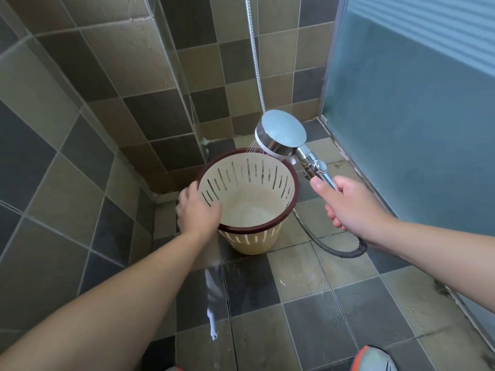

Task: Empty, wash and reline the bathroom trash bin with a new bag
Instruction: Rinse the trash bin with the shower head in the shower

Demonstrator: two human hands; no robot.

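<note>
With the bin (pixel 247 202) on the floor at frame centre, its rim gripped by the left hand (pixel 199 210), the right hand (pixel 348 203) holding the shower head (pixel 281 133) should sweep spray around the slotted walls, tilting the bin to drain.

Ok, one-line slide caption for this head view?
Left hand tilts the slotted bin while right hand sprays its inside with the shower head.

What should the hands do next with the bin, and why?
Probably turn the bin a little with the left hand. The shower head in the right hand sprays only its far rim, so a turn should bring the unrinsed slotted wall under the water.
</note>
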